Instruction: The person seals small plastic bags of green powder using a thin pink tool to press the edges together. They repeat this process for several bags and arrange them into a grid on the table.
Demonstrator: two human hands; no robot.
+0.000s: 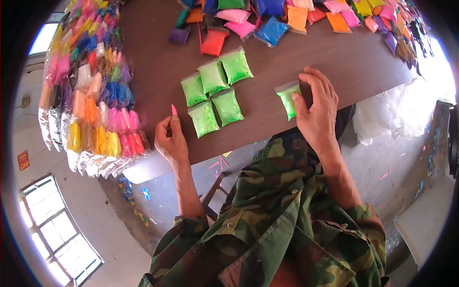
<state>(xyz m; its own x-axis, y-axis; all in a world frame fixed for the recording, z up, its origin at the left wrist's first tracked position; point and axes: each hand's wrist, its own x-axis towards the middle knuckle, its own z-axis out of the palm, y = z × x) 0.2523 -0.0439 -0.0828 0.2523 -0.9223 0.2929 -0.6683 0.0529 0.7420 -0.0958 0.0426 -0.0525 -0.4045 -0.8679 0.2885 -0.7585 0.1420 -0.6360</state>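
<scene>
My left hand (171,138) is at the table's near edge, thumb and finger pinched on a small pink strip (174,110) that points upward. To its right several bright green packets (203,118) lie close together in two rows on the brown table (158,62). Further right, my right hand (316,105) has its thumb on a single green packet (288,99) with a clear top edge. The fingers curve round beyond that packet's right side, and their undersides are hidden.
Clear bags of multicoloured packets (114,119) hang over the table's left side. A heap of coloured packets (272,31) spreads along the far side. White plastic bags (387,112) hang off the right edge. Pink scraps lie on the floor.
</scene>
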